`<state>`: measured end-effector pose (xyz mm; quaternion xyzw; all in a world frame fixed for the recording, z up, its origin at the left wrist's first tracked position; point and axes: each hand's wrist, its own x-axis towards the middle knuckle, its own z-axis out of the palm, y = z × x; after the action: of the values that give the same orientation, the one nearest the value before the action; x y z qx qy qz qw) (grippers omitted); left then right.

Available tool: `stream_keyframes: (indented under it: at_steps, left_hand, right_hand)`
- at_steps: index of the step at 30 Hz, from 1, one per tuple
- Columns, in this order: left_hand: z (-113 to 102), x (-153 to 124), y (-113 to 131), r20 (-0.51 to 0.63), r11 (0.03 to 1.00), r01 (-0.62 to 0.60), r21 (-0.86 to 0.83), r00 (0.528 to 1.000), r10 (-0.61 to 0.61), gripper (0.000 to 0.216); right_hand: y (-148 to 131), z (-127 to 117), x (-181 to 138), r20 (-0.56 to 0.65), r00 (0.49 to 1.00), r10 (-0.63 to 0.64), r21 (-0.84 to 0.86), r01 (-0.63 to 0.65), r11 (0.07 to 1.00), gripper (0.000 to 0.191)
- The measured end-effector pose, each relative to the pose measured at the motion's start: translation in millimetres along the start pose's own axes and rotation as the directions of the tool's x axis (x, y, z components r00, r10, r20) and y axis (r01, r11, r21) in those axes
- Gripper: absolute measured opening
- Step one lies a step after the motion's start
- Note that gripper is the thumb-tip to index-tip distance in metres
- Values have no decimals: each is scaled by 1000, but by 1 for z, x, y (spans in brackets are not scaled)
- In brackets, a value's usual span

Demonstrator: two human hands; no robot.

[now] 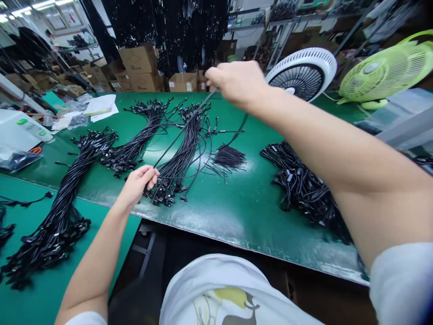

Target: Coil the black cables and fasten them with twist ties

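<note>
My left hand [138, 183] is closed on one end of a thin black cable [184, 126] near the table's front edge. My right hand [237, 81] is raised over the far side of the table and pinches the cable's other end, so the cable runs taut between both hands. Under it lies a bundle of black cables [181, 153] with connectors at the near end. A small pile of black twist ties [228, 158] lies just to the right of that bundle.
More cable bundles lie on the green table [237, 212]: one at the left [131, 144], one far left [64, 212], one at the right [301, 185]. A white fan [304, 72] and a green fan [385, 70] stand at the back right. Cardboard boxes [140, 65] stand behind.
</note>
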<state>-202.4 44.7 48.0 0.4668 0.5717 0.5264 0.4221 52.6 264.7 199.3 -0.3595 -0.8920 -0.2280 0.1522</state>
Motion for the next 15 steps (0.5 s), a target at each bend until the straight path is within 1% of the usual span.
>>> stream_keyframes:
  at_steps: [1, 3, 5, 6, 7, 9, 10, 11, 13, 14, 15]
  left_hand:
    - [-7, -9, 0, 60, 998, 59, 16, 996, -60, 30]
    - [-14, -27, -1, 158, 989, 146, 0, 977, -144, 37]
    - [-12, -41, -1, 221, 974, 201, -103, 959, -175, 40]
    - [-9, -46, 0, 224, 957, 223, -186, 958, -180, 40]
    - [-5, -49, 1, 204, 932, 235, -276, 962, -182, 39]
    - [3, -49, 2, 98, 884, 213, -417, 977, -189, 35]
    - [7, -47, 1, 29, 876, 183, -446, 981, -191, 33]
    - [12, -44, 0, -39, 886, 148, -440, 982, -183, 31]
    - [27, -39, -7, -153, 944, 58, -324, 982, -113, 28]
    - [37, -38, -11, -194, 976, -3, -218, 980, -40, 27]
    - [50, -38, -15, -205, 993, -75, -88, 977, 56, 27]
  right_hand:
    - [12, 6, -9, 44, 998, 38, -54, -35, 998, 34]
    - [25, 21, -31, 144, 988, 47, -161, -23, 987, 33]
    - [26, 38, -60, 267, 964, 18, -215, 41, 976, 29]
    - [22, 44, -75, 319, 948, 3, -219, 70, 973, 26]
    - [17, 50, -91, 360, 933, -6, -212, 88, 973, 26]
    - [1, 55, -123, 408, 913, -31, -168, 108, 980, 26]
    - [-9, 55, -138, 420, 906, -48, -138, 116, 984, 27]
    - [-20, 53, -153, 433, 899, -66, -106, 124, 987, 29]
    - [-46, 45, -179, 471, 874, -119, -25, 148, 989, 34]
    - [-61, 39, -189, 498, 852, -163, 31, 170, 985, 33]
    - [-76, 32, -197, 521, 825, -217, 100, 193, 976, 31]
